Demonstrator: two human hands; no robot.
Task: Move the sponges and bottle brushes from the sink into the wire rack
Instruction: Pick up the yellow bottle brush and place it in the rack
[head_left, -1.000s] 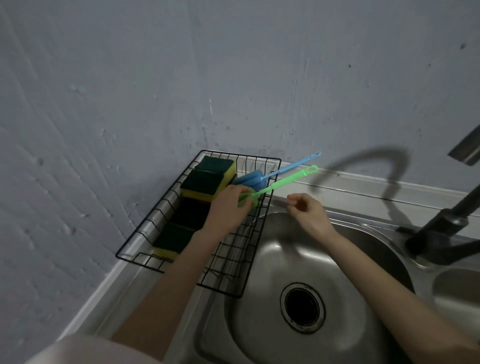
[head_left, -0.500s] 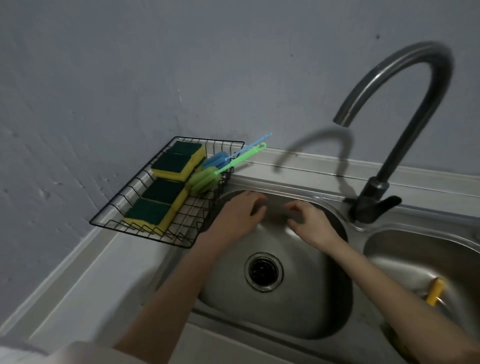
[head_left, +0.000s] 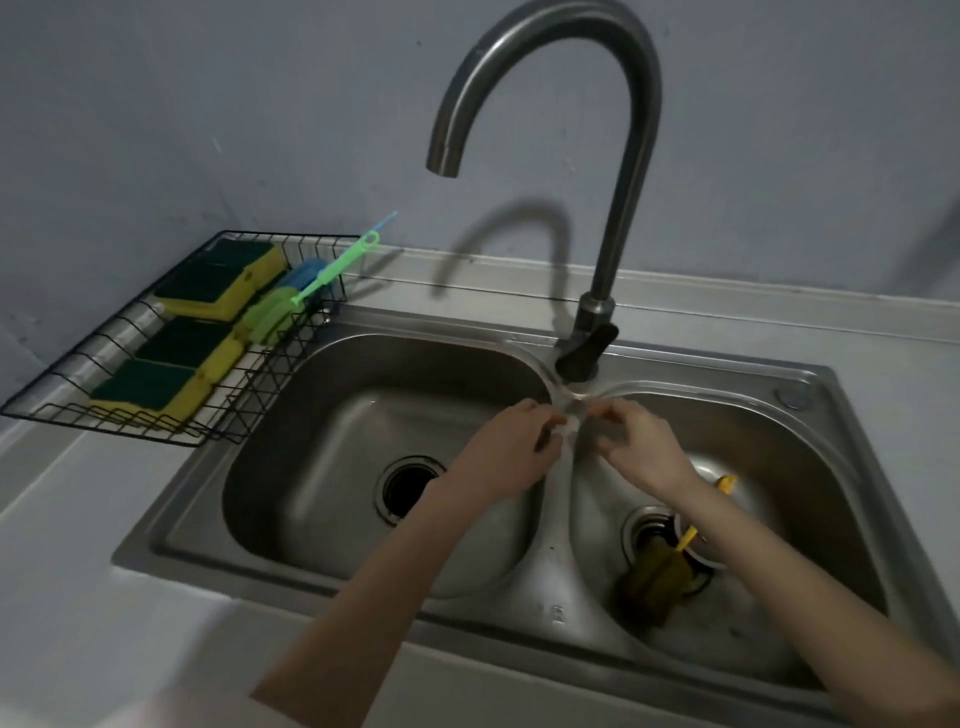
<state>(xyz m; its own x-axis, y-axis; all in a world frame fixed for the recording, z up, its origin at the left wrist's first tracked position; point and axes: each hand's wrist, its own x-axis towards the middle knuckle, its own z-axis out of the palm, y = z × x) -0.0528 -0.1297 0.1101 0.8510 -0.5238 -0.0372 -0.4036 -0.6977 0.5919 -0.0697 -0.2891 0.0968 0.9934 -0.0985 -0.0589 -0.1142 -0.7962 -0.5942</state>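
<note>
both hands hang over the divider ridge of the double sink (head_left: 810, 384), just in front of the faucet (head_left: 613, 156) base. left hand (head_left: 506, 454): fingers curled loosely inward, tips near the ridge; blurred, cannot tell whether they hold anything. right hand (head_left: 636, 449): fingers likewise curled, tips facing the left hand's across a narrow gap; grip cannot be told.

yellow bottle brush (head_left: 654, 571) lies in the right basin, below and behind the right fingers, its dark sponge head beside the drain, its handle running up under the right forearm.

wire rack (head_left: 119, 332) sits on the counter at the sink's left edge, well apart from the left fingers. it holds green-and-yellow sponges (head_left: 208, 291) along its far side, plus a green bottle brush (head_left: 311, 291) and a blue bottle brush (head_left: 306, 270), handles overhanging the rack's rim toward the wall. left basin open beneath the left forearm.
</note>
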